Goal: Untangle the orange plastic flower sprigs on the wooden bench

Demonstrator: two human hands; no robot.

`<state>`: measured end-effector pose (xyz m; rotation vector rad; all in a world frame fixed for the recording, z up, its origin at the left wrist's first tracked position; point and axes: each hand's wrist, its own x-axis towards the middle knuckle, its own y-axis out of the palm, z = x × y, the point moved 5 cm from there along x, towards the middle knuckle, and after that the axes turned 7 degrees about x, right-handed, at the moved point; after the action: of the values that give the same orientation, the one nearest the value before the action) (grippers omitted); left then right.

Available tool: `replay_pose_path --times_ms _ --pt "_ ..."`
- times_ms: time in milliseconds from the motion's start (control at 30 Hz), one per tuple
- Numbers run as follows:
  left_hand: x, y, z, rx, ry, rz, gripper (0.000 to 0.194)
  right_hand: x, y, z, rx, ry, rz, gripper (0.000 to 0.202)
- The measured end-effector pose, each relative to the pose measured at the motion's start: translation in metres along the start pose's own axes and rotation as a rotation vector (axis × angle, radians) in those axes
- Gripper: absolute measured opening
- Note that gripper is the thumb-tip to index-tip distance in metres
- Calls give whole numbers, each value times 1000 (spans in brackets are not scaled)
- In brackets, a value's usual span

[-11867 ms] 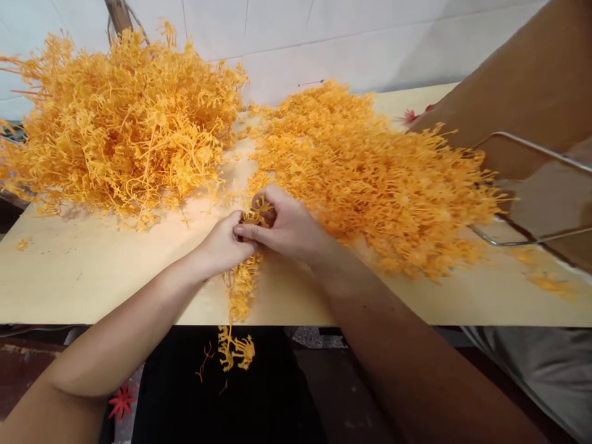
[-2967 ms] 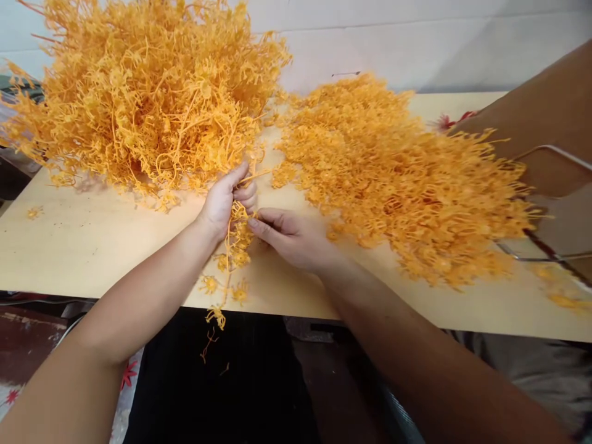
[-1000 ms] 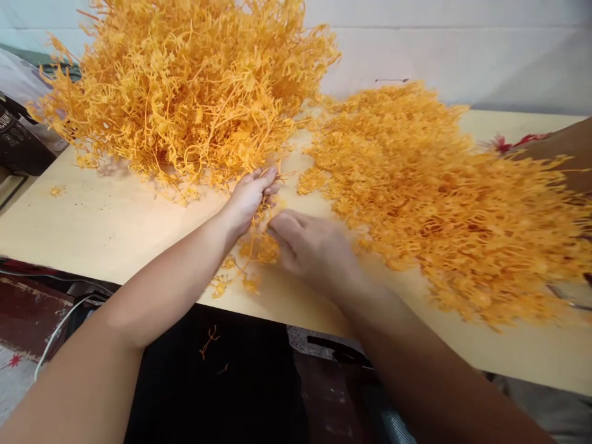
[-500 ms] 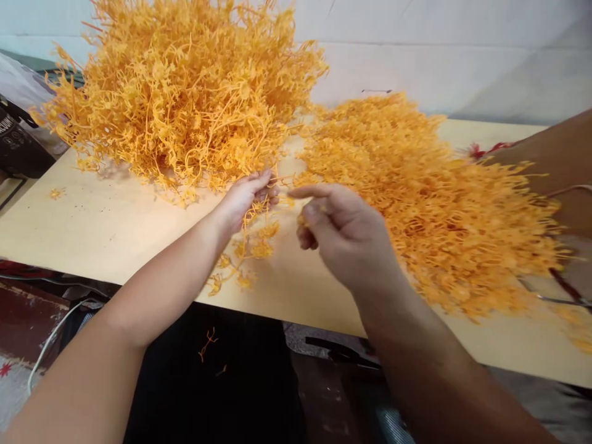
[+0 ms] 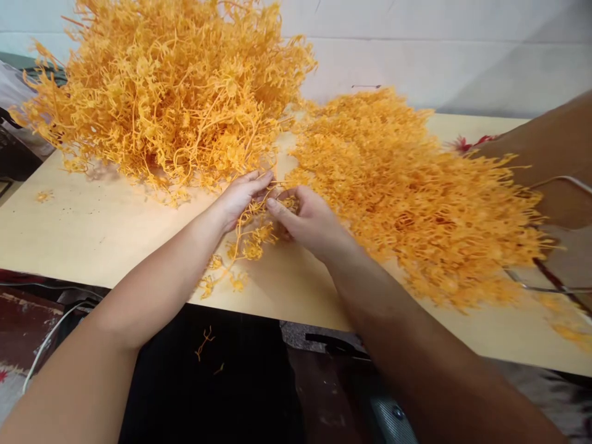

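both hands (image 5: 311,223) are at an orange sprig (image 5: 252,248) before two orange heaps (image 5: 185,105).

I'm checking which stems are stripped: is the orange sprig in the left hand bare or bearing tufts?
Bearing tufts: spidery tufts show on the orange sprig where it trails from the left hand.

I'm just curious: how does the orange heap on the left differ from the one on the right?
The left heap rises higher, past the top of the picture, while the right heap lies lower and flatter. The left heap is an open, bushy tangle showing long stems; the right heap looks denser, with short pieces packed close together. Both are orange and lie on the same table.
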<state>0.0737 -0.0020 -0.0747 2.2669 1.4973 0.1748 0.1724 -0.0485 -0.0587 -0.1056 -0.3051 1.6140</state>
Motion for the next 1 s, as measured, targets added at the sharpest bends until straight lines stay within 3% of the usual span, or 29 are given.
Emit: replay_pose_path --times_ms 100,200,433,733,800,933,1000 --pt "1 1 0 -16 17 -3 10 -3 -1 8 -268 -124 -94 17" --pt "0 2 0 -29 35 -25 10 -9 0 14 -445 -186 -103 14" --pt "-9 10 -2 12 22 -99 20 -23 12 25 -636 -347 51 16" --pt "-10 16 2 -7 -15 -124 24 -36 10 35 -824 -500 117 16" --pt "-6 11 0 -23 -29 -171 25 -49 21 46 -773 -566 211 17" --pt "0 -9 -6 -67 -44 -290 23 -87 54 76 -605 -676 608 21" --pt "1 -13 -8 -47 -46 -255 21 -86 50 86 -564 -650 525 20"
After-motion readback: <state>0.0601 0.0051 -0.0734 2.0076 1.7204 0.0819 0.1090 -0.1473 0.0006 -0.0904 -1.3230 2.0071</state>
